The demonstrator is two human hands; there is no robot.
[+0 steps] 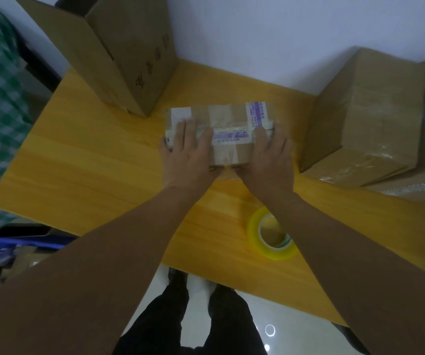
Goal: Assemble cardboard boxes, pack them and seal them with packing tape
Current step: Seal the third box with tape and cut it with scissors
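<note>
While the left hand (188, 152) and right hand (270, 155) press flat, fingers straight, on the taped box (228, 117) at frame centre, a tape roll (253, 226) lies lower right.

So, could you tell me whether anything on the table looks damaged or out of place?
Nothing spilled or broken. Only the small box under the left hand and right hand looks odd: it is patched with mismatched strips, white, purple-printed and clear, crossing each other.
</note>
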